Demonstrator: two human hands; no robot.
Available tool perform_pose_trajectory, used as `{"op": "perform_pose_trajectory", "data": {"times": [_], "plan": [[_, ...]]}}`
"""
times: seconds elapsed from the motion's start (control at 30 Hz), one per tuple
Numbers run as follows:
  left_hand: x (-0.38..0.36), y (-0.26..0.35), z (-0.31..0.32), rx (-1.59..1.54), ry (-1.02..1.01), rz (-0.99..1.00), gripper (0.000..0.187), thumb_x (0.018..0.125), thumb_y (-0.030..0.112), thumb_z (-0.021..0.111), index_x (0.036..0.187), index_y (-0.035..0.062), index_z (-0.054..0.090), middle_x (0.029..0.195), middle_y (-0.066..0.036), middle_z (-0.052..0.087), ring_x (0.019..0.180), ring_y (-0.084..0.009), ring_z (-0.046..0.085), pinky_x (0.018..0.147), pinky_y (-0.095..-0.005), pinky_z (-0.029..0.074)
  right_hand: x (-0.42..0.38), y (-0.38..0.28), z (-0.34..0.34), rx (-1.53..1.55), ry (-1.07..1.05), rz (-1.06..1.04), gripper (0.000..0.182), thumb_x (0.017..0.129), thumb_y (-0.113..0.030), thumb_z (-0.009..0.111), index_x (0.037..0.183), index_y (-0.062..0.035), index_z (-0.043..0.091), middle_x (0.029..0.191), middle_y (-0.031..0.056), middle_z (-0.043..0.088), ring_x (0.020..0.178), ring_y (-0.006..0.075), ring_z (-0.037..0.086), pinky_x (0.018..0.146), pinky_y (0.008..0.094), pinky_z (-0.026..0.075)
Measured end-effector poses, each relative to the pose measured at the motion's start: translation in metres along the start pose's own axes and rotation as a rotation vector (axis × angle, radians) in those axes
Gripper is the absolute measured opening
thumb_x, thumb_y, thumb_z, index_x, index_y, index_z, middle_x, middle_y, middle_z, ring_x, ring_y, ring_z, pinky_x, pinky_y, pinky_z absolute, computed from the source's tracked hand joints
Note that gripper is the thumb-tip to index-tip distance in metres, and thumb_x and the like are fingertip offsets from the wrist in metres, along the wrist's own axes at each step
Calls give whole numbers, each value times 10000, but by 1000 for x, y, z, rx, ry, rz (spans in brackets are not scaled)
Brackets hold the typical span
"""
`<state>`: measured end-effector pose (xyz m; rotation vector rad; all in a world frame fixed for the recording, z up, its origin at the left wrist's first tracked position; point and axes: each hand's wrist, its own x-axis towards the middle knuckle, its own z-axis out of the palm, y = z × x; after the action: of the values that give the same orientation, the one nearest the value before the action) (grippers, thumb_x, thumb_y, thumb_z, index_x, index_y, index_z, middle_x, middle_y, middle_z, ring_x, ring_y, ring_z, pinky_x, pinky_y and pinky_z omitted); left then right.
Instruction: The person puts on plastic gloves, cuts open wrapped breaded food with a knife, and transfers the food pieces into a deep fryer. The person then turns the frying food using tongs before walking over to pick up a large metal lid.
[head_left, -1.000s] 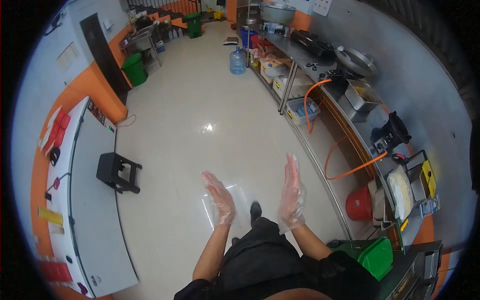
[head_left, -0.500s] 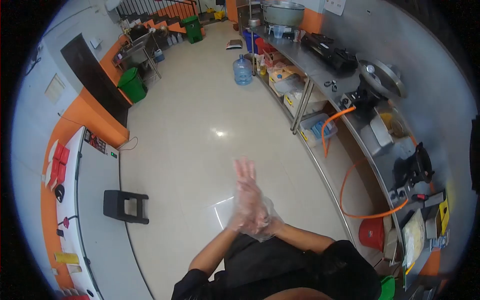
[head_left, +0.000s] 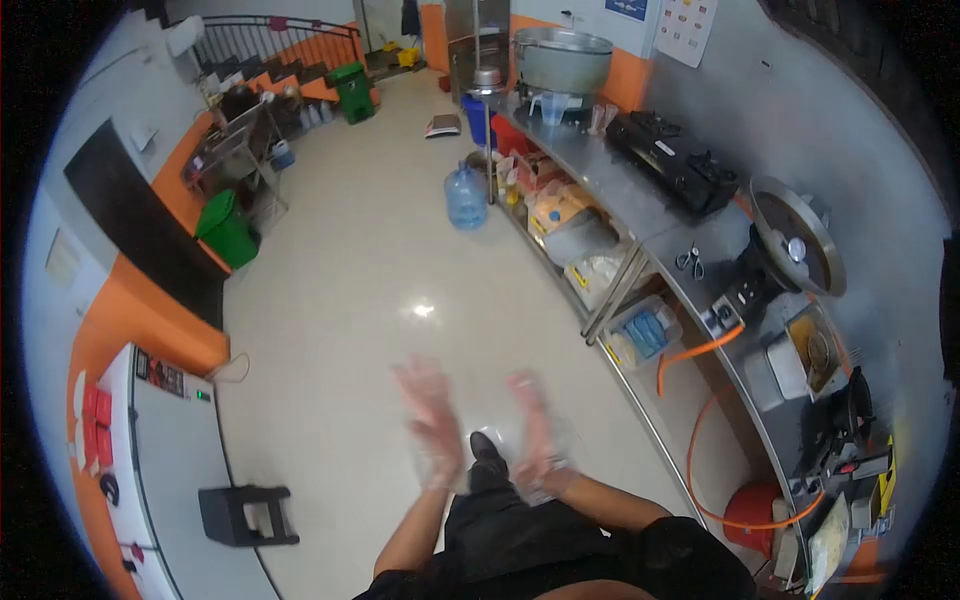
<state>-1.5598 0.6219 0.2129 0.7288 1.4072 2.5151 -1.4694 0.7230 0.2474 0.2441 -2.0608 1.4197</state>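
My left hand (head_left: 433, 422) is in front of my body, in a loose clear plastic glove, fingers stretched out and somewhat blurred. Beside it, separated by a gap, my right hand (head_left: 536, 437) wears the same kind of glove, its fingers pointing forward. Neither palm shows anything held. Both hands hang over the pale tiled floor (head_left: 380, 390), touching nothing. Below and between them a dark shoe (head_left: 487, 447) shows at the end of my black-trousered leg.
A steel counter (head_left: 620, 200) on the right carries a black gas stove (head_left: 670, 160), scissors (head_left: 690, 262) and a large pan (head_left: 800, 240). An orange hose (head_left: 700, 345) hangs off its edge. A blue water bottle (head_left: 466, 197) stands ahead; a black stool (head_left: 248, 515) and white freezer (head_left: 170, 450) are left.
My hands, pressed together before, have come apart to left and right. My view has shifted, and the stool, counter and water bottle appear lower and nearer.
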Motion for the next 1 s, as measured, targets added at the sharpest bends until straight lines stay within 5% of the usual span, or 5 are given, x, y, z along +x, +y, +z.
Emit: {"op": "perform_pose_trajectory", "data": {"times": [0.1,0.37,0.5,0.73,1.0], "plan": [[80,2,36,-127,-283,-264,1121,848,880,353,1631,187,-50,1687,-194,49,1539,-404,122,1256,-519,81,53,53,15,57,-220,149,938,912,-567,650,1584,-43,259,1615,216,295,1523,392,227,1236,530,165],[307,-89,-42,-194,-56,-65,1060,918,720,518,1629,203,-75,1689,-190,46,1537,-402,137,1248,-553,78,231,175,-32,-40,283,-6,918,909,-516,689,1529,46,311,1579,215,347,1490,421,281,1222,523,210],[371,-132,-19,-298,-352,-300,1146,865,773,541,1620,208,-111,1689,-188,31,1543,-405,101,1242,-566,72,290,264,-1,-183,-90,47,830,929,-508,662,1482,44,382,1543,247,377,1485,431,288,1220,519,224],[582,-193,-110,-1,195,-115,1089,892,787,451,1622,189,-91,1686,-198,31,1545,-401,93,1252,-545,66,495,422,-21,71,123,-94,887,979,-569,533,1556,39,242,1585,258,321,1500,420,255,1220,538,183],[808,-198,-144,152,155,66,1167,863,733,596,1622,116,-39,1681,-173,89,1541,-395,128,1248,-537,130,712,523,41,282,-420,-88,815,974,-558,532,1542,-3,349,1609,226,296,1507,377,264,1234,491,200]]}}
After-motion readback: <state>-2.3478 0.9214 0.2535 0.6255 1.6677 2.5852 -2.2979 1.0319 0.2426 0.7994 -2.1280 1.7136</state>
